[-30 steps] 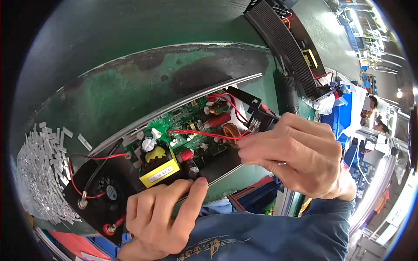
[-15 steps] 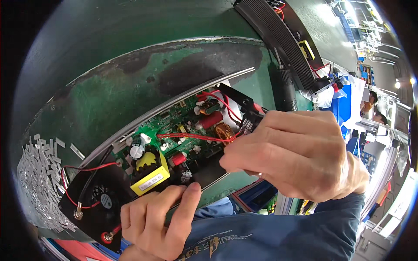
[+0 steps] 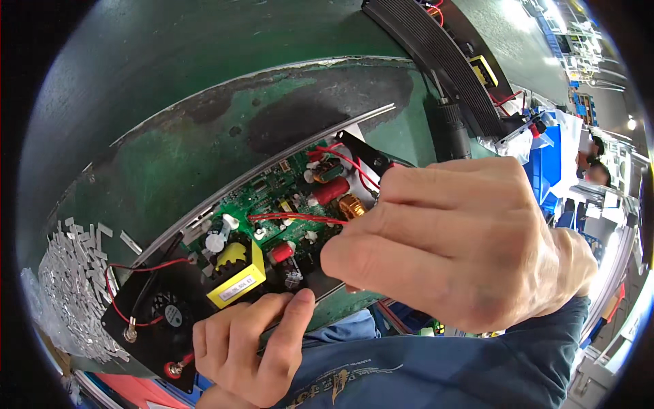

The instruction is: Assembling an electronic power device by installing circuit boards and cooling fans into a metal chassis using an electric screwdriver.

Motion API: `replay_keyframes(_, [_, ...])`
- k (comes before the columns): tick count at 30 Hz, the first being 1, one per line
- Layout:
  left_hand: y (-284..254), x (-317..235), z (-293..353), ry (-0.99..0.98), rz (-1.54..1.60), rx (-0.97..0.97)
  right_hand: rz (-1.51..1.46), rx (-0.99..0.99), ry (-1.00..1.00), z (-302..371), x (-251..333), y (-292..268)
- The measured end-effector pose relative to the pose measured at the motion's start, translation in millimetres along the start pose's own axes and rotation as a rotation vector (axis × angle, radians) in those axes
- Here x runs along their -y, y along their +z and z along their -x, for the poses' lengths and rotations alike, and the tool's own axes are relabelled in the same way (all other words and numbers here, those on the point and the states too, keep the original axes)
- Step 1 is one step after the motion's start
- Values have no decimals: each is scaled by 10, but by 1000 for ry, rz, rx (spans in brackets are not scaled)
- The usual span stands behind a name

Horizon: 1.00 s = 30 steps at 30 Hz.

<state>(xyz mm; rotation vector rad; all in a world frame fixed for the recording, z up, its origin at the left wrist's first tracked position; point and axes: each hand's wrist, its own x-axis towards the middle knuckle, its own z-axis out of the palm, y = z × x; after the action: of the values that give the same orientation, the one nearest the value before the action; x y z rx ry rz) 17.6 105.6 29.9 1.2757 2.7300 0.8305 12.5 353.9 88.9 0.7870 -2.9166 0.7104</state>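
Note:
An open black metal case (image 3: 170,334) lies on a worn green bench (image 3: 204,143) and holds a green circuit board (image 3: 272,198). The board carries a yellow transformer (image 3: 238,276), red capacitors, a copper coil (image 3: 353,206) and red wires (image 3: 293,218). A small fan (image 3: 167,315) sits in the case's left end panel. My left hand (image 3: 248,351) grips the case's near edge, fingers curled over it beside the transformer. My right hand (image 3: 456,242) reaches over the board's right part, fingertips closed at the end of a red wire; what they pinch is hidden.
A heap of small silvery strips (image 3: 71,286) lies at the left of the bench. A long black ribbed housing (image 3: 443,68) with wires lies at the back right. Blue bins (image 3: 545,163) and another person stand further right. A red tray (image 3: 136,395) sits below the case.
The view has drawn closer to the case, so my right hand looks much larger. It has shifted slightly left over the board. My left hand keeps its grip.

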Motion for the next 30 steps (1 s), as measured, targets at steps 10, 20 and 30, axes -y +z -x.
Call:
replay_keyframes(10, [12,26,34,33,-31,-15,1,-65,-69,-107,13,22])
replay_keyframes(20, [-42,-14,1,12,14,27,-46,80,-16,-146,3,-52])
replay_keyframes(30, [-81,-2,-65,-4,152,-27,-275,-2,248,-117,102,-349])
